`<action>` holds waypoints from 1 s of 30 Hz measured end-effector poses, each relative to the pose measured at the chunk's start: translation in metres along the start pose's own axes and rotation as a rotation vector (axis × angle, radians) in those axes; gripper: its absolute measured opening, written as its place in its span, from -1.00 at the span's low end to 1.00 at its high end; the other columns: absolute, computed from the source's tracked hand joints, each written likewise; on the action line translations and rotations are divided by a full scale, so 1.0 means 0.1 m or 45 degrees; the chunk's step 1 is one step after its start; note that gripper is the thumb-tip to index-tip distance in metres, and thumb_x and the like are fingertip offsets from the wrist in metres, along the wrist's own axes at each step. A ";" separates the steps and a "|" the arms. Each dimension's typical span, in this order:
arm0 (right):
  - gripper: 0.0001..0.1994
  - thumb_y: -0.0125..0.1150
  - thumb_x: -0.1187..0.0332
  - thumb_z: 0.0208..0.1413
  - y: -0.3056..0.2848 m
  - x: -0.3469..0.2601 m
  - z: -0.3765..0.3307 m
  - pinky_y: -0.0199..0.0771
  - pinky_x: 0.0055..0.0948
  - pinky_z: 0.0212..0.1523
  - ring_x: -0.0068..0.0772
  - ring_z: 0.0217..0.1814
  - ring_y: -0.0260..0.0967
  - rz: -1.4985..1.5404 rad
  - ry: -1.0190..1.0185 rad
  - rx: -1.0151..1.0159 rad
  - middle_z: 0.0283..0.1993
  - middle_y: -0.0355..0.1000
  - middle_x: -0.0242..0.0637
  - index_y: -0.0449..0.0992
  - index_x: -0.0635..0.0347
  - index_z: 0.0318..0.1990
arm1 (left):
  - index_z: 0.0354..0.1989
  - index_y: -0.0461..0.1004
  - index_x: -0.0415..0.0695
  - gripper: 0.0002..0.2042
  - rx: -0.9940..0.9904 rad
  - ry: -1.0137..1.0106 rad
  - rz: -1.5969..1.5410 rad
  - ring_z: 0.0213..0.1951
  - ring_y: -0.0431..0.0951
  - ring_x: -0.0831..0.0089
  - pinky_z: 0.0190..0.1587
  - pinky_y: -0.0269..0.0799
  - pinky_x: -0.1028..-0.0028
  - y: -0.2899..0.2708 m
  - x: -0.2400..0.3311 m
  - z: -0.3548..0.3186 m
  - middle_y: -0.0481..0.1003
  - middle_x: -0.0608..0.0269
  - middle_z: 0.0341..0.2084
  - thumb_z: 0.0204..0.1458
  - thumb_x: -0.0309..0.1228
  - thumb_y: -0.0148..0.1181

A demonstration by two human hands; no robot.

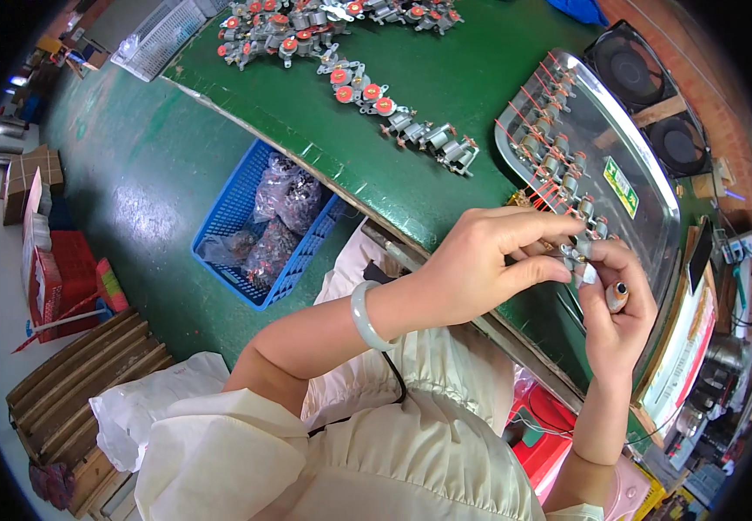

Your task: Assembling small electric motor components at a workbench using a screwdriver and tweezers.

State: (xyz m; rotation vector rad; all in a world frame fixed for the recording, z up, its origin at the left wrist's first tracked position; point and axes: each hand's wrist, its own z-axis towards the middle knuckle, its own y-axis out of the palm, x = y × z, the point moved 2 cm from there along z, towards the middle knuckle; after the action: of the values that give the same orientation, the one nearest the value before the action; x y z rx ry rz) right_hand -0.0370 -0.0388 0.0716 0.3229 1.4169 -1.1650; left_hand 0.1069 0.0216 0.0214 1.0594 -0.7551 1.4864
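Note:
My left hand (471, 260) reaches over the table's front edge, thumb and forefinger pinched at a small silvery metal part (574, 253) with a flange. My right hand (623, 321) meets it from the right, thumb and fingertips closed at the same part. A slim pen-shaped tool (617, 296) with an orange-and-white end is tucked in the right hand's curled fingers. Just beyond the hands is a shiny metal tray (658, 187), holding rows of small metal cylinders (550, 163) with thin orange-red wires. The fingers partly hide the held part.
On the green table (445, 52), many metal parts with red discs (289, 39) are heaped at the far left, with a line of them (432, 143) trailing toward the tray. Black round fans (632, 69) stand behind the tray. A blue basket (259, 300) with bagged parts is at left.

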 end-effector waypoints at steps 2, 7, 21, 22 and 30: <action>-0.79 0.05 0.70 -0.24 0.00 -0.01 0.03 0.13 -0.65 -0.52 -0.57 -0.48 0.17 -0.216 -0.267 -0.046 -0.39 0.32 -0.27 0.39 0.34 -0.35 | -0.18 0.45 -0.25 -0.72 -0.080 -0.068 0.051 -0.34 0.50 0.47 -0.37 0.46 0.56 -0.02 -0.02 0.00 0.47 0.13 -0.35 -0.14 -0.62 0.17; -0.75 0.19 0.63 -0.32 0.08 -0.10 0.04 0.35 -0.43 -0.53 -0.28 -0.49 0.33 -0.743 -0.668 0.079 -0.42 0.29 -0.19 0.38 0.26 -0.37 | -0.28 0.46 -0.29 -0.75 0.105 0.165 0.356 -0.34 0.51 0.40 -0.33 0.47 0.52 0.00 0.06 0.00 0.47 0.10 -0.36 -0.22 -0.68 0.19; -0.70 0.17 0.52 -0.19 -0.11 0.30 0.02 0.35 -0.42 -0.23 -0.26 -0.28 0.37 -0.251 -0.018 -0.017 -0.28 0.36 -0.22 0.36 0.24 -0.21 | -0.12 0.28 -0.28 -0.68 0.359 -0.311 -0.115 -0.30 0.48 0.43 -0.28 0.43 0.53 -0.06 0.00 -0.06 0.45 0.08 -0.35 -0.11 -0.66 0.11; -0.70 0.17 0.52 -0.19 -0.10 0.31 0.01 0.35 -0.42 -0.23 -0.26 -0.28 0.37 -0.249 -0.017 -0.010 -0.28 0.36 -0.22 0.36 0.24 -0.21 | -0.08 0.21 -0.28 -0.69 0.293 -0.320 -0.214 -0.29 0.49 0.44 -0.28 0.45 0.52 -0.12 -0.03 -0.05 0.45 0.03 -0.31 -0.03 -0.61 0.07; -0.45 0.22 0.54 -0.28 0.02 0.44 -0.10 0.42 -0.30 -0.33 -0.10 -0.26 0.40 -0.560 -0.058 -0.053 -0.19 0.40 -0.18 0.19 0.15 -0.02 | -0.17 0.25 -0.27 -0.81 0.332 -0.487 -0.636 -0.30 0.53 0.30 -0.28 0.50 0.48 -0.19 0.01 0.02 0.45 -0.02 -0.28 0.05 -0.53 -0.01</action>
State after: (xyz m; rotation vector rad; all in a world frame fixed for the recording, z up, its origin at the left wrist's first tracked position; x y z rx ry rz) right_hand -0.0527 -0.0490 0.0307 -0.0508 1.5127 -1.4826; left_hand 0.1263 0.0242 0.0216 1.6256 -0.5058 0.9775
